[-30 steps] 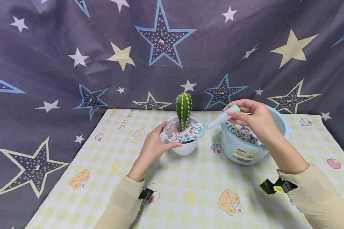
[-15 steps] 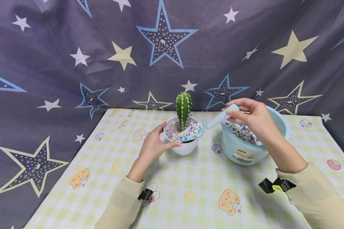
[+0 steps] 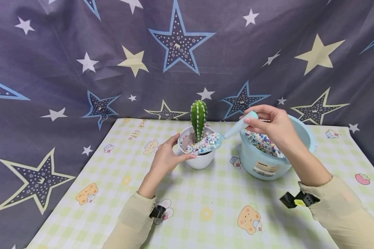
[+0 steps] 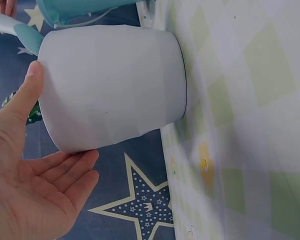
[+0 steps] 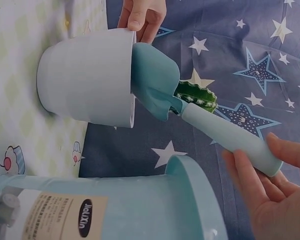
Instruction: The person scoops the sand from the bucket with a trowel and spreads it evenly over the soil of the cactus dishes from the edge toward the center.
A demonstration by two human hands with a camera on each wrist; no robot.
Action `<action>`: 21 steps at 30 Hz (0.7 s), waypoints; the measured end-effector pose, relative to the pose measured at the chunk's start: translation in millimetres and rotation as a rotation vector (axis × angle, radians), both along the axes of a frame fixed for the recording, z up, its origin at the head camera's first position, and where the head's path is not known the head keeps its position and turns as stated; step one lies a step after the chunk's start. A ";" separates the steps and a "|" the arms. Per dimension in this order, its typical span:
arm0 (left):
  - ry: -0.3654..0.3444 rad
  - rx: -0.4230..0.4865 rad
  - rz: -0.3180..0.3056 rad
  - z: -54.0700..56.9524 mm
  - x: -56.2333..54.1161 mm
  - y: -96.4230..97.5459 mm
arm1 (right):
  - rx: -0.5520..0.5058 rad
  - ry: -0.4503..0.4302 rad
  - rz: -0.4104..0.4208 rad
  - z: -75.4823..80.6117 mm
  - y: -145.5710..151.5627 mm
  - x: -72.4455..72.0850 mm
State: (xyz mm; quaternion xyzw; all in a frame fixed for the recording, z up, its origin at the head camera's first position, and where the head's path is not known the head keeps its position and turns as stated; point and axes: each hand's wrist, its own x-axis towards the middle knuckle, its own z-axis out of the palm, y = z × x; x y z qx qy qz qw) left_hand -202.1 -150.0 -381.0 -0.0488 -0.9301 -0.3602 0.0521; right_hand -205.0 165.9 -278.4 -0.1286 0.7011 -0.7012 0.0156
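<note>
A green cactus (image 3: 198, 117) stands upright in a white flower pot (image 3: 199, 162) on the table. My left hand (image 3: 165, 157) holds the pot at its rim, with the thumb on the near side and fingers round the left. In my right hand (image 3: 275, 126) is the handle of a light blue trowel (image 5: 155, 80), gripped near its end. Its blade tilts down into the pot's mouth, bearing a heap of multicoloured pebbles (image 3: 204, 144) beside the cactus. Seen from the right wrist, the blade's underside overlaps the pot's rim.
Right of the pot stands a light blue bucket (image 3: 252, 162) with more coloured pebbles (image 3: 264, 142) inside, below my right hand. A checked cloth (image 3: 187, 193) covers the table. Behind it hangs a dark star-patterned curtain (image 3: 230, 52).
The trowel's handle end has risen slightly and shifted a little left with my right hand. The pot and my left hand have moved very slightly left.
</note>
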 end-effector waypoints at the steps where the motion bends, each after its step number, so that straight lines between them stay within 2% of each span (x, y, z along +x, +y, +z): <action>1: 0.001 0.003 -0.001 0.2 0.1 0.1 | 0.002 0.003 -0.002 0.0 0.0 -0.2; 8: -0.001 0.021 0.005 1.0 0.5 0.6 | 0.046 0.022 -0.020 -0.5 1.6 -1.6; 21: 0.006 0.020 -0.009 1.2 -0.2 -1.2 | 0.050 0.026 -0.030 -0.3 4.9 -1.3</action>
